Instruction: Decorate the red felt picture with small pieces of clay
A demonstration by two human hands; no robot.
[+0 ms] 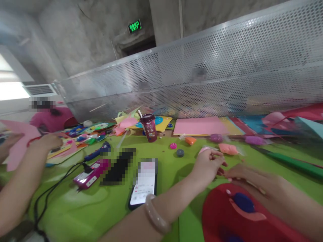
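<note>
My left hand (210,164) reaches in over the green table, a pale bangle on its wrist, with its fingers curled together. My right hand (262,185) meets it fingertip to fingertip, also closed in a pinch. A tiny pale pink bit shows at the right fingertips, but what each hand grips is too small to make out. Under my right hand lies a red rounded piece (217,211) bearing a dark blue oval (243,202) and a curved salmon-pink strip (252,214). Just beyond my left hand are packets of salmon-pink clay (228,149) and orange clay (190,140).
A phone (143,185) with a lit screen, a dark blurred-out slab (119,166) and a magenta power strip (92,174) lie left. A purple cup (148,127) with a straw stands behind. Another person's hand (51,143) holds pink paper. Green-handled scissors (292,161) lie right.
</note>
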